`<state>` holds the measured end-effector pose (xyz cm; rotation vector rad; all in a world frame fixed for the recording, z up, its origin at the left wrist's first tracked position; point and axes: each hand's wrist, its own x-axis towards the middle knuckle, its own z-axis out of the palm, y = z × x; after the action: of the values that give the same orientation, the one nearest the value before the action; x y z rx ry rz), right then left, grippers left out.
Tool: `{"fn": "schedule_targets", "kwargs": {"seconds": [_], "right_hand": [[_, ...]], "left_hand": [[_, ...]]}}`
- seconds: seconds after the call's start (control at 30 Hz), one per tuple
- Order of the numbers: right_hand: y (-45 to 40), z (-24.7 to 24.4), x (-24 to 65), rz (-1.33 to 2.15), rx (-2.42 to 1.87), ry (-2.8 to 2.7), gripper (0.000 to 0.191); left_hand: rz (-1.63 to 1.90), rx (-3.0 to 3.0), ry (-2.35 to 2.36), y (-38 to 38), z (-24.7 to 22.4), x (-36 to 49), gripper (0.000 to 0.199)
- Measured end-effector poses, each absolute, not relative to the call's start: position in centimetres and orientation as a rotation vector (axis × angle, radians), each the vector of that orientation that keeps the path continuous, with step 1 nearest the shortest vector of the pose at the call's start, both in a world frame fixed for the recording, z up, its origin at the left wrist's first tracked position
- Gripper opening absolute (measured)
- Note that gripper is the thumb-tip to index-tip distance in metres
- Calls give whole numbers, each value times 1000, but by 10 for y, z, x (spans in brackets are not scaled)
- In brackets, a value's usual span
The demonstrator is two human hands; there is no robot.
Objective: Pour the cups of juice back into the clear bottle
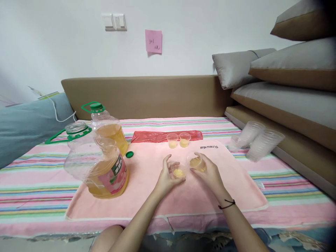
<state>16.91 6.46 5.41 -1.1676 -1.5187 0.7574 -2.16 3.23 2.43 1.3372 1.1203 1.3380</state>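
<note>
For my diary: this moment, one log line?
left hand: holding round clear plastic cup | right hand: holding similar cup | contents: yellowish liquid

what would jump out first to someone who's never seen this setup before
Likely the two big jugs of yellowish liquid at the left: the nearer jug stands uncapped, the farther jug wears a green cap. Then the left hand and right hand, each around a clear cup over the pink mat. Above, a pink note stands out on the white wall.
</note>
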Motion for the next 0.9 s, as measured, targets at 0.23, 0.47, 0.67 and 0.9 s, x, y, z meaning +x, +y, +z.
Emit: {"fn": "schedule_targets", "kwargs": {"seconds": [0.23, 0.47, 0.67, 0.9], "right_hand": [[62, 50, 173, 492, -1214, -1707, 54], [60, 51, 174, 295, -1235, -1853, 57], [56, 54, 169, 143, -1247, -1931, 61], [55, 54, 168, 28, -1261, -1975, 63]], "left_hand": [[1359, 1253, 1153, 30, 22, -21, 106], [1309, 1241, 1182, 22, 28, -24, 100], [1350, 1251, 1181, 21, 26, -23, 94], [1329, 1265, 1210, 19, 24, -21, 92]]}}
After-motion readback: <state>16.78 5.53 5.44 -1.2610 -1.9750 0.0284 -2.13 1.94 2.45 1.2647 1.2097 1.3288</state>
